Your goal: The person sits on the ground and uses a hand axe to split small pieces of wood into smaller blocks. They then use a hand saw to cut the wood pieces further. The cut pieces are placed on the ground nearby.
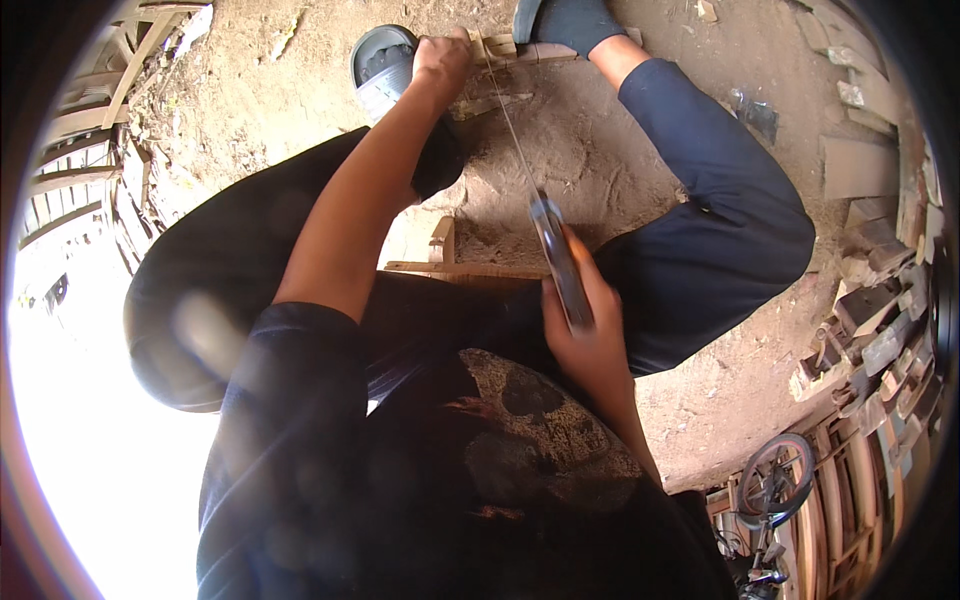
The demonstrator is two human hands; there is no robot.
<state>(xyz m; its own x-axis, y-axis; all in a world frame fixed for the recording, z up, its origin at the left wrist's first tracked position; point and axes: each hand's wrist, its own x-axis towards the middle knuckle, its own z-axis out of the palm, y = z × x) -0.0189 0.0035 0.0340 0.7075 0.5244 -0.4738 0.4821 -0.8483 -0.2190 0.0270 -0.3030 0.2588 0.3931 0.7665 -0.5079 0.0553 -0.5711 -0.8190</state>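
The right hand (590, 320) is clamped around the handle of a hand saw (545, 225), close to the body. The saw's thin blade runs straight away from that hand, forward and slightly to the left, toward the wooden strip (520, 50) lying on the dirt floor (590, 150).

The left hand (440, 62) is at full reach, fingers closed down on the near-left end of the wooden strip, pressing it to the floor. The blade tip meets the strip just right of this hand.

The strip's long axis runs left to right, roughly across the blade's line. It lies at the far end of the reach, between a grey sandal (380, 60) on its left and a dark socked foot (565, 20) resting on its right end.

The left hand is the nearer one to the strip; the right hand is well apart from it, linked only by the blade. A low wooden seat (445, 260) shows between the knees, below the right hand.
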